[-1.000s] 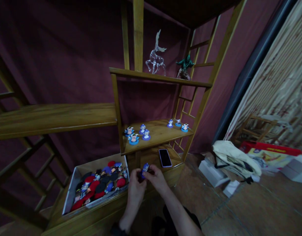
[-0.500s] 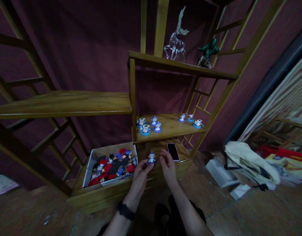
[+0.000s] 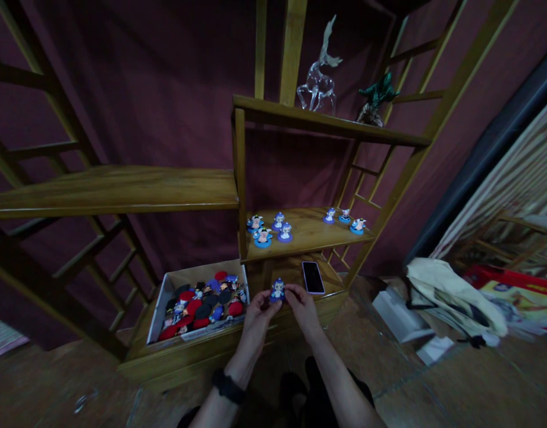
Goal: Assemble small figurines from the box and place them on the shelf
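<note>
A small purple-and-white figurine (image 3: 277, 289) on a round base is held upright in front of the low shelf. My left hand (image 3: 258, 310) pinches its base from the left. From the right, the fingers of my right hand (image 3: 302, 306) close in on the same figurine and touch its side. Left of my hands, a cardboard box (image 3: 157, 315) holds many jumbled figurines with red, black and purple bases. Several figurines stand on the shelf (image 3: 307, 233) above: a left group includes a pink-and-blue figurine (image 3: 262, 237), and a right group includes a purple one (image 3: 329, 216).
A phone (image 3: 313, 277) lies on the lower board, right of my hands. Higher up stand a clear deer ornament (image 3: 317, 86) and a green statuette (image 3: 377, 98). On the floor at right are white boxes (image 3: 401, 315) and a pale cloth bag (image 3: 452, 297).
My right hand has moved left and its fingers now meet the figurine, which was in my left hand alone. The figurine sits slightly lower in view.
</note>
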Demonstrator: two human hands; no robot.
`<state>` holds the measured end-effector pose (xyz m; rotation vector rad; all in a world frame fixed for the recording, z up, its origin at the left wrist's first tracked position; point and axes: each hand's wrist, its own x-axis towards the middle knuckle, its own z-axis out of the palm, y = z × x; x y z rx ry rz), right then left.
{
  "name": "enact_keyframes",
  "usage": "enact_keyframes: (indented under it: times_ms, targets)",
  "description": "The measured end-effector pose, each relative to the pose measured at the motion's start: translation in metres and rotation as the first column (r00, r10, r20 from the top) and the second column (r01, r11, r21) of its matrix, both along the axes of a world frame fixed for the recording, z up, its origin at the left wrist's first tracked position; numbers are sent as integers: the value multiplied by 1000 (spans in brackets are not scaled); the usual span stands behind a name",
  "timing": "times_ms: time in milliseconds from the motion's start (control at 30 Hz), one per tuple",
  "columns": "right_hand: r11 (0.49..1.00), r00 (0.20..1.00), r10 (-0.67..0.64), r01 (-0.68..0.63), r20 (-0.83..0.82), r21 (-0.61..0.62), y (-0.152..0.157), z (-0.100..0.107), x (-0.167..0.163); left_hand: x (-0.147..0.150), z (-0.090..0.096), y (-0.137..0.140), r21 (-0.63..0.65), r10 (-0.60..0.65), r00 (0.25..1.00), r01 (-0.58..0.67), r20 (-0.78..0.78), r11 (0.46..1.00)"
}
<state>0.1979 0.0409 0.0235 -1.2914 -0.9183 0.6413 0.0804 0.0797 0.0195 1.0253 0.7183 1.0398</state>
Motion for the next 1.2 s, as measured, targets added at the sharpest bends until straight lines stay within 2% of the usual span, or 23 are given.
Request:
enact_keyframes:
  times_ms: [233,733,933,1200]
  targets:
    - [1000,1000,1,-1,13,-6,-1,-1,1,0,3,-2,49,-29,998,32,-60,998]
    - [1000,1000,11,-11,-26,-16,0,-9,7,1,-1,-1,-47,-31,997,28,-71,998]
    - [1000,999,12,-12,-31,-21,0,-12,8,1,-4,-1,-17,-14,995,13,-99,1000]
    - [999,999,42,-42,-10,2,-3,-4,6,9,-6,1,56,15,996,-10,-85,998]
